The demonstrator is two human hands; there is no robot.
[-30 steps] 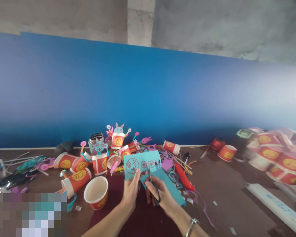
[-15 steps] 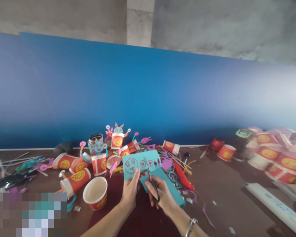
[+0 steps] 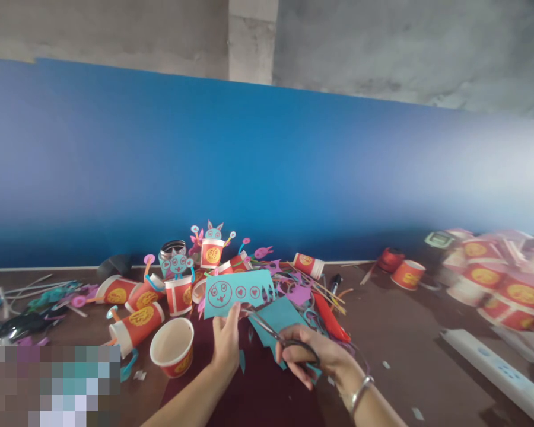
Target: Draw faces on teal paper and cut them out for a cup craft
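My left hand [image 3: 226, 335] pinches the lower edge of a light blue paper sheet [image 3: 267, 283], which carries a drawn face and two small circles with hearts. Its right edge is cut ragged. In my right hand [image 3: 314, 353] is a pair of dark-handled scissors [image 3: 267, 326], fingers wrapped round the loops. The blades point left toward the sheet's lower edge, near my left fingers; I cannot tell whether they touch it. Beneath the scissors lies another blue paper piece [image 3: 278, 314]. A small blue scrap [image 3: 242, 360] shows below my left hand.
An upright paper cup [image 3: 172, 350] stands left of my hands. Behind are cup figures [image 3: 212, 252], purple paper scraps [image 3: 299, 292] and a red tube-like object [image 3: 329, 317]. Stacked red cups [image 3: 507, 284] and a white power strip [image 3: 493, 362] are at the right.
The face sheet has moved left with my left hand. My right hand has drawn right and slightly down, and the scissors now point left instead of up across the sheet.
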